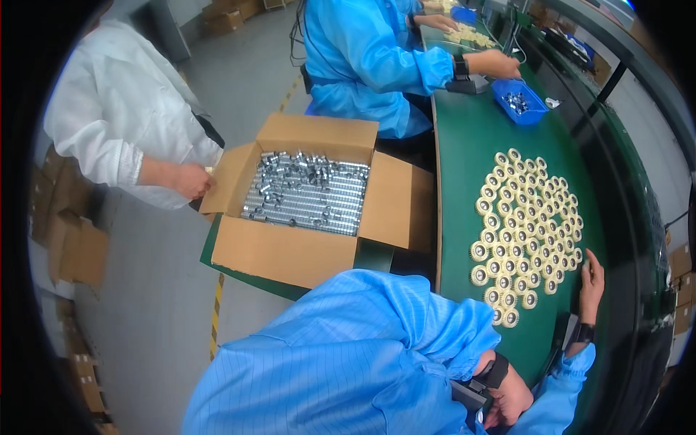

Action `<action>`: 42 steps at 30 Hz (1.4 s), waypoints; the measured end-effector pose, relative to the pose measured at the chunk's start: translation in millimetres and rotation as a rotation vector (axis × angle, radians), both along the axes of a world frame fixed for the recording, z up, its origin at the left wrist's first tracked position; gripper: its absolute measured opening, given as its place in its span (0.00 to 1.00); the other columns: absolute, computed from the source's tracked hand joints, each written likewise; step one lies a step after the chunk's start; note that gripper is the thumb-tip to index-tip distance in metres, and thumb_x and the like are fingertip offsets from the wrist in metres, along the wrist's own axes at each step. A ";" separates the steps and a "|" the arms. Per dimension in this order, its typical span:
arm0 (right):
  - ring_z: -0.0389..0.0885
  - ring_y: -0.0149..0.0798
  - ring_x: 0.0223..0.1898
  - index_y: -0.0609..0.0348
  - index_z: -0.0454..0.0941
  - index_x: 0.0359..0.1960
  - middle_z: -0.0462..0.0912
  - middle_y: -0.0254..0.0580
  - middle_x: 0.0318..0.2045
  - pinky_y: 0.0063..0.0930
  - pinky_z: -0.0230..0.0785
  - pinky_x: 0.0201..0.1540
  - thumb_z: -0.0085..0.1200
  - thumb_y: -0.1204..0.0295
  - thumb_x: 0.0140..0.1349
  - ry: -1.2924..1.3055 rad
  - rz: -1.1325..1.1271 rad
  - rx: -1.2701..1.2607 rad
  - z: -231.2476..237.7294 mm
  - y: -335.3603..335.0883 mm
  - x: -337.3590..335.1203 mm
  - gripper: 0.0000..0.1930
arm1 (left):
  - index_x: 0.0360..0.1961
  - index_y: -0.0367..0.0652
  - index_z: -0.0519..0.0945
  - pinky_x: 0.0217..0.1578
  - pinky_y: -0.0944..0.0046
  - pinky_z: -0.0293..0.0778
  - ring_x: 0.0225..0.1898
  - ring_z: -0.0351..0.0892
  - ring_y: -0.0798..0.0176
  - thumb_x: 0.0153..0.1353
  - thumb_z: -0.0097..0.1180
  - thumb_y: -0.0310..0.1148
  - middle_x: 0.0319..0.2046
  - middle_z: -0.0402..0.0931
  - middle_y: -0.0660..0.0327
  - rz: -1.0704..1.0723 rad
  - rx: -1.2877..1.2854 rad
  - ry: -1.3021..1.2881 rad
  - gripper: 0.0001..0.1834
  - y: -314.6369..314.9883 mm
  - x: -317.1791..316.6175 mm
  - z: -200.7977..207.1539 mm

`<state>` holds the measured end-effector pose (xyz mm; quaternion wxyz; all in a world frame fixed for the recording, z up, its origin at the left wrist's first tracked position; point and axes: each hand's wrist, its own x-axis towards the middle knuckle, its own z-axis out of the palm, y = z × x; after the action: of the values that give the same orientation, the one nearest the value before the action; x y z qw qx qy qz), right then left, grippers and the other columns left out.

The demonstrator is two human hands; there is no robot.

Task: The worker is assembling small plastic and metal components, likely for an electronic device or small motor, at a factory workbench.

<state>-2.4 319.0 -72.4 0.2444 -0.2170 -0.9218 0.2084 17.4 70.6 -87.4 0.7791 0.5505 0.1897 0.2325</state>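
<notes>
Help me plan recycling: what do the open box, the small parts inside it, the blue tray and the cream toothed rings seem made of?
Open box: matte brown cardboard, from its folded flaps. Small parts: probably shiny metal, given silvery glints. Blue tray: likely smooth plastic, evenly coloured. Cream toothed rings: perhaps matte plastic, uniformly pale.

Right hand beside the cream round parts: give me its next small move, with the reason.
I'd bring the right hand slightly inward to the closest cream round part. It's likely the easiest: the hand already lies at the right edge of the group, no part clearly shows in its grasp, and the left hand is lower, apart from the group.
</notes>
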 end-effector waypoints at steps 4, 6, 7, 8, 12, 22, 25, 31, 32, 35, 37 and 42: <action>0.70 0.30 0.54 0.62 0.69 0.60 0.72 0.37 0.56 0.23 0.60 0.58 0.47 0.73 0.68 0.268 -0.048 -0.402 -13.6 -2.8 40.2 0.19 | 0.33 0.25 0.77 0.30 0.59 0.81 0.27 0.83 0.52 0.55 0.52 0.27 0.26 0.79 0.42 -0.088 0.076 0.041 0.12 8.1 -1.6 3.1; 0.69 0.31 0.56 0.64 0.68 0.60 0.72 0.38 0.57 0.23 0.58 0.59 0.47 0.73 0.67 0.333 -0.096 -0.457 -4.3 -29.4 56.8 0.20 | 0.34 0.27 0.78 0.29 0.60 0.80 0.28 0.84 0.54 0.57 0.54 0.30 0.27 0.81 0.46 -0.091 0.100 0.121 0.13 11.4 -10.7 15.6; 0.69 0.31 0.56 0.64 0.68 0.60 0.72 0.39 0.57 0.23 0.58 0.60 0.47 0.73 0.67 0.312 -0.104 -0.475 -0.6 -43.7 62.3 0.20 | 0.35 0.27 0.78 0.29 0.61 0.80 0.28 0.84 0.55 0.58 0.54 0.31 0.28 0.81 0.47 -0.059 0.151 0.120 0.13 7.1 -17.2 22.1; 0.69 0.31 0.56 0.64 0.68 0.60 0.72 0.40 0.57 0.24 0.58 0.60 0.47 0.73 0.67 0.294 -0.109 -0.494 2.3 -56.2 66.6 0.20 | 0.36 0.28 0.78 0.30 0.62 0.80 0.28 0.84 0.55 0.59 0.54 0.32 0.29 0.81 0.48 -0.026 0.200 0.123 0.14 1.3 -25.7 28.6; 0.68 0.32 0.57 0.66 0.67 0.60 0.71 0.41 0.57 0.25 0.56 0.61 0.48 0.72 0.67 0.311 -0.113 -0.518 -3.3 -70.7 98.6 0.20 | 0.39 0.32 0.78 0.33 0.67 0.78 0.30 0.84 0.61 0.63 0.52 0.34 0.30 0.81 0.54 0.245 0.484 -0.155 0.13 -71.7 -99.7 91.5; 0.71 0.28 0.47 0.65 0.72 0.55 0.74 0.35 0.47 0.21 0.62 0.53 0.53 0.77 0.60 0.322 -0.088 -0.487 -25.1 -76.5 150.4 0.20 | 0.38 0.30 0.78 0.43 0.50 0.72 0.42 0.75 0.39 0.53 0.55 0.38 0.36 0.77 0.41 1.830 0.213 1.774 0.19 -286.6 -259.2 -33.6; 0.70 0.26 0.41 0.63 0.74 0.52 0.72 0.32 0.42 0.19 0.63 0.47 0.54 0.78 0.57 0.237 -0.105 -0.383 -5.6 -102.7 147.3 0.19 | 0.34 0.30 0.80 0.42 0.48 0.73 0.40 0.77 0.38 0.54 0.56 0.43 0.35 0.78 0.41 1.428 -0.099 1.805 0.21 -300.9 -261.1 -45.8; 0.74 0.32 0.43 0.65 0.74 0.49 0.75 0.38 0.44 0.27 0.68 0.48 0.55 0.77 0.55 0.301 -0.154 -0.353 -3.0 -123.4 189.1 0.18 | 0.37 0.35 0.79 0.39 0.56 0.74 0.37 0.79 0.45 0.63 0.52 0.44 0.33 0.79 0.50 0.945 0.481 1.225 0.19 -205.1 -183.9 87.2; 0.72 0.31 0.36 0.64 0.75 0.44 0.74 0.37 0.36 0.25 0.68 0.39 0.57 0.78 0.51 0.410 -0.155 -0.297 -9.8 -122.3 182.0 0.16 | 0.39 0.35 0.78 0.39 0.58 0.74 0.37 0.79 0.50 0.66 0.51 0.41 0.35 0.78 0.51 0.837 0.600 0.959 0.17 -192.2 -166.7 105.5; 0.72 0.32 0.30 0.63 0.76 0.40 0.74 0.39 0.32 0.23 0.67 0.34 0.59 0.77 0.49 0.354 -0.199 -0.305 10.4 -137.1 177.2 0.15 | 0.42 0.34 0.76 0.40 0.59 0.74 0.38 0.80 0.53 0.66 0.50 0.41 0.35 0.77 0.51 0.424 0.602 0.688 0.17 -147.5 -117.6 139.6; 0.73 0.31 0.29 0.62 0.77 0.40 0.74 0.38 0.31 0.22 0.67 0.33 0.61 0.76 0.48 0.337 -0.227 -0.299 18.2 -141.2 180.2 0.15 | 0.43 0.33 0.74 0.40 0.59 0.74 0.38 0.80 0.52 0.66 0.50 0.41 0.34 0.77 0.50 0.256 0.712 0.626 0.18 -114.3 -85.9 146.3; 0.75 0.32 0.27 0.61 0.78 0.39 0.74 0.38 0.29 0.24 0.70 0.31 0.64 0.73 0.47 0.313 -0.291 -0.222 16.9 -145.4 206.8 0.16 | 0.40 0.34 0.73 0.36 0.57 0.73 0.34 0.79 0.49 0.64 0.52 0.43 0.31 0.77 0.51 -0.034 0.965 0.700 0.19 -41.0 -1.5 108.1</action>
<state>204.5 173.5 -55.5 0.3865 -0.3383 -0.8030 0.3021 15.9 29.7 20.7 0.3357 0.8891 0.2993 0.0846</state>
